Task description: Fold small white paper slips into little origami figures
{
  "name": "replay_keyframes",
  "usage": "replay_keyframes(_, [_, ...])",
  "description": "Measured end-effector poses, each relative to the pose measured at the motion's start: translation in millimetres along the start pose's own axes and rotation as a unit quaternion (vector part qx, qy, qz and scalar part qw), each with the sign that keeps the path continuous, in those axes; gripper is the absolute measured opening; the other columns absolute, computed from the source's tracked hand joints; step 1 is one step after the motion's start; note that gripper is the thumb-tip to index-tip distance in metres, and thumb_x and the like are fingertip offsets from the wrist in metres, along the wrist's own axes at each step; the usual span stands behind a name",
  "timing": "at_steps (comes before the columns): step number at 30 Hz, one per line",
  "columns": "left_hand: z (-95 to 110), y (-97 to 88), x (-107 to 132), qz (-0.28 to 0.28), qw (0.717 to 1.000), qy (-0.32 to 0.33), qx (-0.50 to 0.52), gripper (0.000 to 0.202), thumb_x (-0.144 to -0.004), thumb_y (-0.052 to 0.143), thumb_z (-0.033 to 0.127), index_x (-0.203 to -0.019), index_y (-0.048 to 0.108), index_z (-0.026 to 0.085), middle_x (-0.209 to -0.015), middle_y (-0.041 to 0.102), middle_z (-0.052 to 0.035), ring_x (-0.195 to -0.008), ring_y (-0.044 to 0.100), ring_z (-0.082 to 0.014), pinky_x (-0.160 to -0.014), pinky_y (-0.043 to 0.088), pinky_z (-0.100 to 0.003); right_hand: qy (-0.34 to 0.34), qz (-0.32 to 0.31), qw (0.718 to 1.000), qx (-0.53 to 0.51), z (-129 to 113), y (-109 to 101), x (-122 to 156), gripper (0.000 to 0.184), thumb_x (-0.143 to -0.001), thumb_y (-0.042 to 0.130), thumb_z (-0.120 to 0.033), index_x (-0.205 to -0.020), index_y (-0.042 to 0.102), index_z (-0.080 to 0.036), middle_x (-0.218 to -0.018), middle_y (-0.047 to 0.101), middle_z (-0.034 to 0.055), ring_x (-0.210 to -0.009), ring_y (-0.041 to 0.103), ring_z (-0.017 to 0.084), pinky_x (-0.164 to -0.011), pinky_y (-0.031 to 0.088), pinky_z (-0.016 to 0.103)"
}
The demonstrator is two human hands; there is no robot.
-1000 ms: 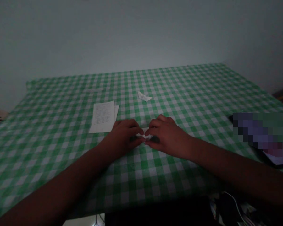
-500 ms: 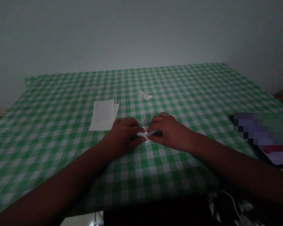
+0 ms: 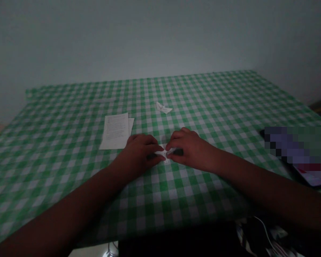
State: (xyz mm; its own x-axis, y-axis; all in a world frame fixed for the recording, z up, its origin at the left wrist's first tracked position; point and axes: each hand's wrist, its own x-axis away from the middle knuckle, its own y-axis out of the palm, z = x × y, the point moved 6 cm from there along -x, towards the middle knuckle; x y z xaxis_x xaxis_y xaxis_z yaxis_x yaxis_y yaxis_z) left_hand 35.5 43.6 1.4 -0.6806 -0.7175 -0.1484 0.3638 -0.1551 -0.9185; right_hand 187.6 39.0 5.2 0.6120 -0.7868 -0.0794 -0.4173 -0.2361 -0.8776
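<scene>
A small folded piece of printed paper [image 3: 165, 154] lies between my two hands near the middle of the table. My left hand [image 3: 141, 151] pinches its left side between thumb and fingers. From the other side, my right hand [image 3: 187, 148] pinches the right part in the same way. The fingertips of both hands almost meet, and they hide much of the paper. Beyond the hands rests a folded paper piece [image 3: 164, 108], with its edges raised. Just left of my left hand lie printed sheets [image 3: 115, 132], one partly over another.
A green and white checked cloth [image 3: 77, 171] covers the table. At the right lies a dark-edged device [image 3: 307, 180] with its screen blurred out. A pale wall [image 3: 149, 39] rises behind the table. Below the front edge, cables and other items show at the lower right.
The view has shifted slightly. Both hands keep their pinch on the small paper, with hardly any visible movement of the fingers.
</scene>
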Motion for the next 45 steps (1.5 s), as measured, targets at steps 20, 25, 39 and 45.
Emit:
replay_keyframes(20, [8, -2.9, 1, -0.014, 0.999, -0.035, -0.023, 0.025, -0.084, 0.070, 0.039, -0.106, 0.071, 0.030, -0.108, 0.066, -0.0022, -0.103, 0.058, -0.0242, -0.100, 0.033, -0.049, 0.018, -0.004, 1.000, 0.005, 0, 3, 1, 0.015, -0.087, 0.065, -0.033, -0.101, 0.069, -0.028, -0.102, 0.062, 0.0035, -0.102, 0.051, 0.025, -0.081, 0.032, 0.037])
replay_keyframes(25, [17, -4.9, 3, -0.022, 0.998, -0.045, -0.036, 0.037, -0.076, 0.074, 0.040, -0.111, 0.068, 0.029, -0.109, 0.063, -0.0031, -0.102, 0.056, -0.0257, -0.097, 0.035, -0.049, 0.020, 0.007, 1.000, 0.006, -1, 2, 2, 0.015, -0.086, 0.065, -0.032, -0.101, 0.068, -0.028, -0.102, 0.062, 0.0034, -0.103, 0.051, 0.025, -0.082, 0.032, 0.037])
replay_keyframes(39, [17, 0.7, 1, -0.021, 0.997, -0.068, -0.038, 0.021, -0.084, 0.065, 0.037, -0.102, 0.067, 0.026, -0.107, 0.063, -0.0031, -0.099, 0.054, -0.0250, -0.087, 0.037, -0.044, 0.020, 0.007, 1.000, 0.021, -2, 4, 2, 0.017, -0.085, 0.066, -0.033, -0.101, 0.066, -0.026, -0.104, 0.061, 0.0040, -0.102, 0.050, 0.025, -0.079, 0.033, 0.037])
replay_keyframes(45, [18, -2.3, 2, -0.034, 0.996, -0.072, -0.034, 0.030, -0.079, 0.069, 0.037, -0.107, 0.066, 0.027, -0.111, 0.061, -0.0040, -0.103, 0.053, -0.0271, -0.088, 0.038, -0.046, 0.023, 0.010, 0.999, 0.027, -3, 4, 1, 0.018, -0.087, 0.063, -0.033, -0.102, 0.067, -0.026, -0.105, 0.062, 0.0048, -0.104, 0.050, 0.026, -0.080, 0.034, 0.038])
